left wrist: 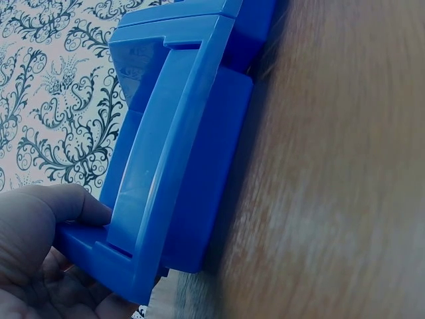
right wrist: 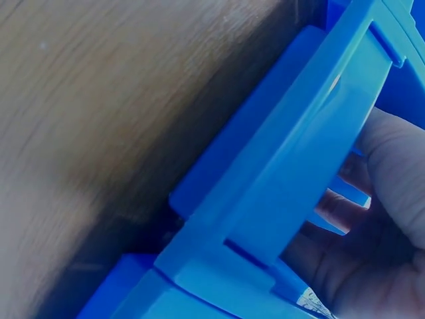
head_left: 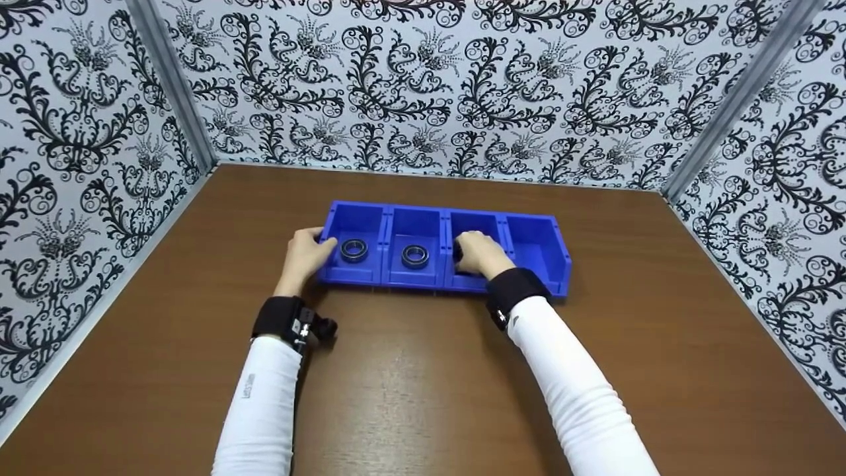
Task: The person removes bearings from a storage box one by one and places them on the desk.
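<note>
A blue bin row (head_left: pixel 411 285) with four-compartment layout, side by side, sits on the table. One ball bearing (head_left: pixel 353 250) lies flat in the leftmost compartment, and another bearing (head_left: pixel 415 256) lies in the second. My left hand (head_left: pixel 307 254) grips the bin's left side wall, thumb inside and fingers outside, as the left wrist view (left wrist: pixel 40 246) also shows. Inside the third compartment is my right hand (head_left: pixel 480 252), curled around a dark bearing (head_left: pixel 457 251) of which only an edge shows. In the right wrist view, the front lip (right wrist: pixel 299 173) hides the fingertips.
The brown wooden table (head_left: pixel 396 370) extends around the bin row. Patterned wall panels (head_left: pixel 423 86) stand behind and at both sides, with grey metal posts (head_left: pixel 175 79) at the corners. The rightmost compartment (head_left: pixel 535 248) is beside my right hand.
</note>
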